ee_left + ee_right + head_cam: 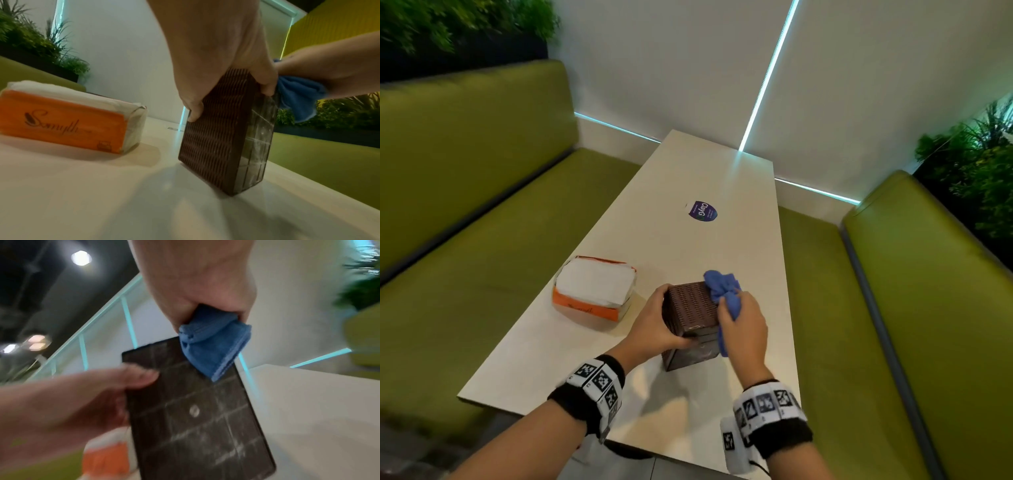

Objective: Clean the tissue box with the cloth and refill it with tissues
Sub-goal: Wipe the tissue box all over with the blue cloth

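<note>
A dark brown tissue box (690, 310) with ribbed sides stands on end near the middle of the white table (688, 171). My left hand (654, 323) grips its upper left part, fingers curled over the ribbed side (213, 129). My right hand (743, 325) holds a bunched blue cloth (722, 289) against the box's top right corner. In the right wrist view the cloth (213, 348) hangs over the box's smooth scuffed face (197, 418). An orange pack of white tissues (594, 289) lies to the left of the box (61, 118).
Green padded benches (482, 205) run along both long sides of the table. A purple sticker (702, 210) sits on the tabletop further back. Plants (979, 164) stand behind the right bench, and a white wall closes the far end.
</note>
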A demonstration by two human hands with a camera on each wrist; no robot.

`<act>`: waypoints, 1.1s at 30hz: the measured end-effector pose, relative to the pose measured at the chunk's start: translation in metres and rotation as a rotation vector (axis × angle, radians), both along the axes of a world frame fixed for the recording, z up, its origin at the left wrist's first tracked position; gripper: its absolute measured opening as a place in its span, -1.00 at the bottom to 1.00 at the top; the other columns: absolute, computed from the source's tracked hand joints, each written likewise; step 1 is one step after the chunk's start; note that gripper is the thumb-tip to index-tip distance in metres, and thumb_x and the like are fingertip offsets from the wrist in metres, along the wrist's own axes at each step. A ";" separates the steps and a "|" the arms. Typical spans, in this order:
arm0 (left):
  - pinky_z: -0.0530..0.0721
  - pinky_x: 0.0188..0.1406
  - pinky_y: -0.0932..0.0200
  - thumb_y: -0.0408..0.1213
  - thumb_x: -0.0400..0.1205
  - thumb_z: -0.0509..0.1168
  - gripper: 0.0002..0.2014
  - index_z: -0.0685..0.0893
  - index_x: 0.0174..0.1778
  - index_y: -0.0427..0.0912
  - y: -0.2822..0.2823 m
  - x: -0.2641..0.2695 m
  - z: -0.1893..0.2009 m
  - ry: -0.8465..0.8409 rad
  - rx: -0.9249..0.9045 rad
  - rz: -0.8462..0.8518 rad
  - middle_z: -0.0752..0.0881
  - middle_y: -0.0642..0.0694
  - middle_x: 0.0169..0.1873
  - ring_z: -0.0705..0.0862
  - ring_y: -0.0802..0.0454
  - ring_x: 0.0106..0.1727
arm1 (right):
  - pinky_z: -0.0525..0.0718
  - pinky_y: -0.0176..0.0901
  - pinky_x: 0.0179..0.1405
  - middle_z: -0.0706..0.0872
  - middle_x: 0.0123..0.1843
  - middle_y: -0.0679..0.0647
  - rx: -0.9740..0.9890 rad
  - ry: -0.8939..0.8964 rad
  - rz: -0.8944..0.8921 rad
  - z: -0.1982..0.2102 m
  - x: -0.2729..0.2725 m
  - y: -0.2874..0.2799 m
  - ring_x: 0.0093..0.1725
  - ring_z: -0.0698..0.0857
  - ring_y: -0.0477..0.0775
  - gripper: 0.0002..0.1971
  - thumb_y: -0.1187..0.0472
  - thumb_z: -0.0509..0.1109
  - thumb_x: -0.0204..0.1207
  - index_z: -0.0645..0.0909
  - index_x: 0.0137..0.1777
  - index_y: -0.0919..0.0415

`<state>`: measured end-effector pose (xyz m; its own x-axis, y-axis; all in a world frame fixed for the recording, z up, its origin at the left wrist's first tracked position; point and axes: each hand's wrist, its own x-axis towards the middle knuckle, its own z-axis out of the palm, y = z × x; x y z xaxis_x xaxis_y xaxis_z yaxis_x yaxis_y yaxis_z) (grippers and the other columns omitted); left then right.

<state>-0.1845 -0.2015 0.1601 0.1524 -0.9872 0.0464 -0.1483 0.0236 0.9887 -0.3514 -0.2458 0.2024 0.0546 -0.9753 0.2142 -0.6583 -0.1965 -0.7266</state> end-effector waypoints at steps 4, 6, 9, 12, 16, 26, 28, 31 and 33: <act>0.65 0.33 0.00 -0.09 0.03 0.75 0.02 0.38 0.40 0.08 0.004 0.020 0.000 0.187 0.084 -0.016 0.58 0.04 0.32 0.56 0.18 0.37 | 0.60 -0.10 -0.17 0.70 0.01 0.22 0.319 -0.470 -0.143 0.002 -0.032 -0.023 0.00 0.69 0.24 -0.88 0.15 0.26 0.69 0.55 0.08 0.19; 0.70 0.25 -0.05 -0.07 0.03 0.76 -0.01 0.43 0.37 0.07 0.009 0.033 0.007 0.369 0.094 0.014 0.59 0.01 0.34 0.61 0.02 0.36 | 0.66 0.01 -0.05 0.59 0.35 0.37 0.481 -0.804 -0.127 -0.002 -0.048 -0.022 0.07 0.68 0.29 -0.75 0.26 0.16 0.73 0.48 0.36 0.12; 0.76 0.08 0.01 -0.05 -0.06 0.78 0.04 0.47 0.36 -0.02 0.014 0.046 0.014 0.629 0.093 0.042 0.63 -0.10 0.32 0.70 -0.05 0.27 | 0.67 0.20 0.15 0.61 0.37 0.38 0.678 -0.998 -0.018 -0.011 -0.059 0.002 0.14 0.69 0.40 -0.60 0.19 0.27 0.69 0.43 0.50 0.20; 0.73 0.15 -0.08 -0.12 0.06 0.76 0.07 0.41 0.49 -0.14 0.016 0.050 0.016 0.767 0.096 0.003 0.60 -0.28 0.40 0.67 -0.19 0.34 | 0.69 0.25 0.22 0.66 0.25 0.45 0.875 -1.079 0.171 -0.014 -0.044 0.027 0.18 0.66 0.49 -0.11 -0.13 0.65 0.25 0.46 0.43 0.44; 0.73 0.16 -0.09 -0.17 0.25 0.69 -0.05 0.40 0.53 -0.21 0.019 0.038 0.020 0.792 0.100 -0.128 0.58 -0.37 0.40 0.59 -0.31 0.42 | 0.57 0.27 0.41 0.64 0.39 0.39 0.918 -1.098 0.297 -0.013 -0.024 0.039 0.38 0.61 0.43 -0.03 -0.03 0.78 0.02 0.51 0.44 0.30; 0.35 0.59 -0.08 -0.17 0.15 0.72 0.23 0.09 0.65 0.25 0.019 0.066 0.052 0.401 0.196 -0.364 0.42 0.11 0.54 0.42 0.06 0.54 | 0.74 -0.10 0.13 0.75 0.26 0.20 0.717 -0.653 0.457 0.015 -0.047 0.014 0.24 0.75 0.15 -0.22 0.26 0.70 0.08 0.53 0.37 0.17; 0.41 0.56 -0.06 -0.20 0.22 0.68 0.05 0.26 0.59 0.17 0.016 0.063 0.056 0.309 0.179 -0.348 0.57 0.06 0.44 0.51 0.05 0.50 | 0.73 -0.10 0.17 0.75 0.28 0.15 0.692 -0.579 0.487 0.020 -0.048 0.009 0.25 0.74 0.13 -0.23 0.24 0.70 0.10 0.53 0.37 0.12; 0.55 0.43 0.07 -0.14 0.15 0.71 -0.01 0.38 0.50 0.16 0.013 0.059 0.053 0.289 0.138 -0.224 0.62 0.11 0.37 0.55 0.09 0.44 | 0.73 -0.17 0.20 0.66 0.41 0.08 0.632 -0.582 0.383 0.025 -0.057 -0.007 0.33 0.68 0.10 -0.05 0.13 0.75 0.14 0.38 0.55 0.06; 0.63 0.29 0.17 -0.12 0.10 0.73 0.02 0.38 0.47 0.17 0.014 0.056 0.048 0.254 0.112 -0.136 0.61 0.12 0.33 0.58 0.15 0.38 | 0.73 -0.10 0.21 0.63 0.40 0.06 0.528 -0.655 0.287 0.035 -0.063 -0.015 0.35 0.65 0.18 -0.03 0.03 0.68 0.20 0.29 0.61 0.05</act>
